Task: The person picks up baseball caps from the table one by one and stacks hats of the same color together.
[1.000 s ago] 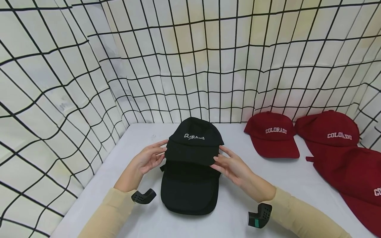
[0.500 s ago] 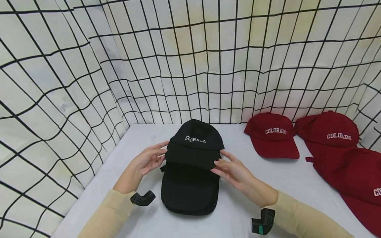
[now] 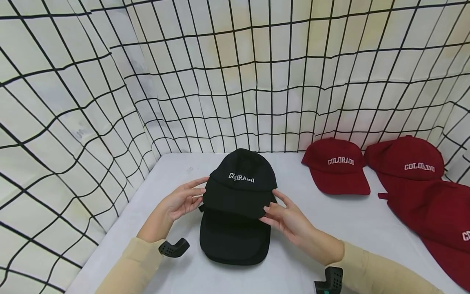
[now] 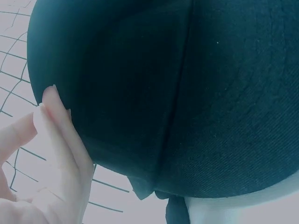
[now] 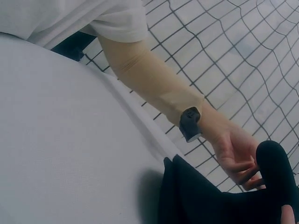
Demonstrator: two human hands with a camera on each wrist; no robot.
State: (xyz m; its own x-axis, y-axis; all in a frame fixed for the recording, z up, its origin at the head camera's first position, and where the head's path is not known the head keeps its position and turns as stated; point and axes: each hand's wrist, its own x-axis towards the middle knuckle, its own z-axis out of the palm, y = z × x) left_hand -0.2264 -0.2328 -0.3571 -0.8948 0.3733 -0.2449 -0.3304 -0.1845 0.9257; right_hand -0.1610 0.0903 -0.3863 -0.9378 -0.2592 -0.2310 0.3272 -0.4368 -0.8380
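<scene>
A black baseball cap (image 3: 238, 197) with white COLORADO lettering is held level between both hands, its bill toward me. My left hand (image 3: 182, 201) holds its left edge by the fingertips. On the other side, my right hand (image 3: 290, 218) pinches the bill's right edge between fingers and thumb. Below lies another black cap (image 3: 235, 241), its crown mostly covered by the held one; two bill layers (image 5: 187, 186) show in the right wrist view. Black cloth (image 4: 187, 93) fills most of the left wrist view, beside the left fingers (image 4: 60, 135).
To the right lie several dark red COLORADO caps, one alone (image 3: 335, 167), others overlapping in a row (image 3: 407, 159). A white cloth-covered table (image 3: 176, 269) lies under everything. Black netting (image 3: 235, 73) over white sheeting rises at the back and sides.
The upper black cap has come down toward me, covering more of the cap below. Both hands keep their hold, the right one moving slightly down with it. The red caps stay put.
</scene>
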